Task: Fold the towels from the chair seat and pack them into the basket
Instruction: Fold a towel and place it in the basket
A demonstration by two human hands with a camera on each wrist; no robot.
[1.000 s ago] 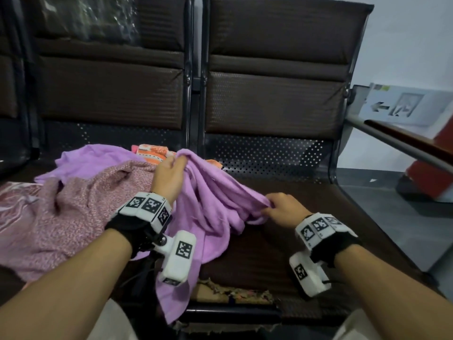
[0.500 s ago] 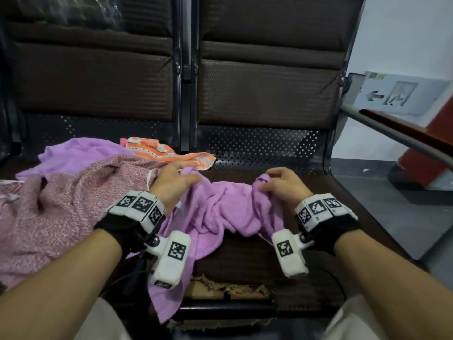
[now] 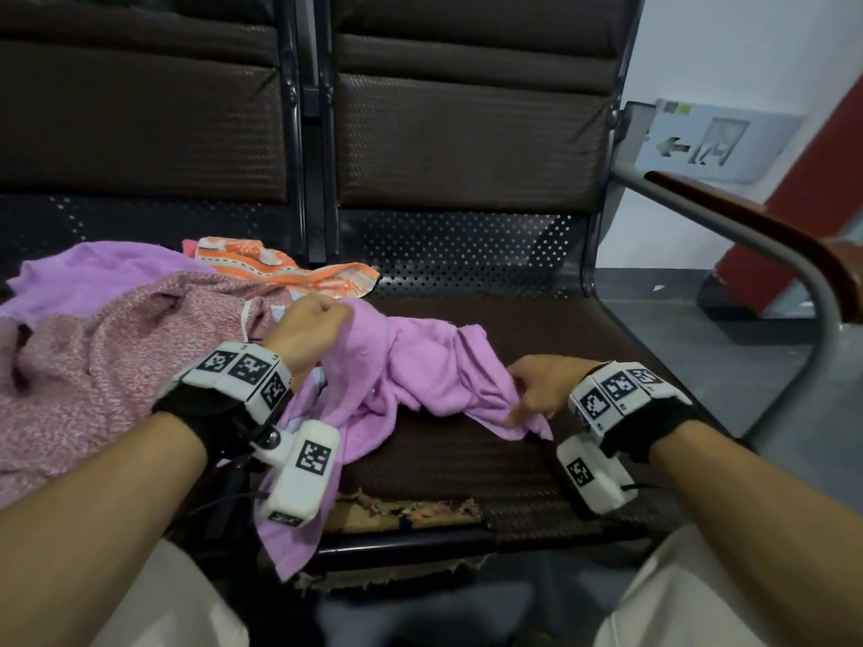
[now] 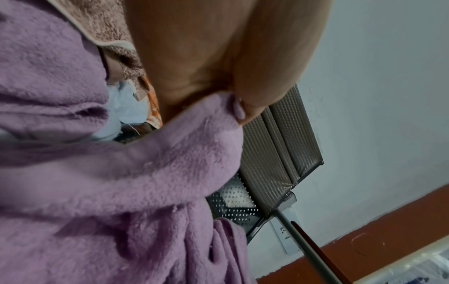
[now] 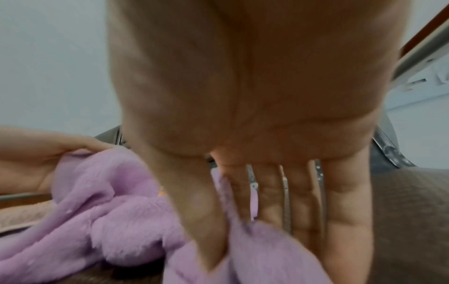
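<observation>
Left hand [image 3: 306,326] pinches purple towel [image 3: 420,366] edge; right hand [image 3: 541,385] pinches the other end. Towel is bunched on chair seat [image 3: 537,329], one end hanging off the front. Risk: lifting drags pile [image 3: 116,366] along.

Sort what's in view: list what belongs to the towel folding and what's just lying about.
Job:
lilac towel, gripped by left hand, pinched by right hand
pink speckled towel
orange patterned towel
chair seat

Lying about:
armrest
arrow sign
</observation>
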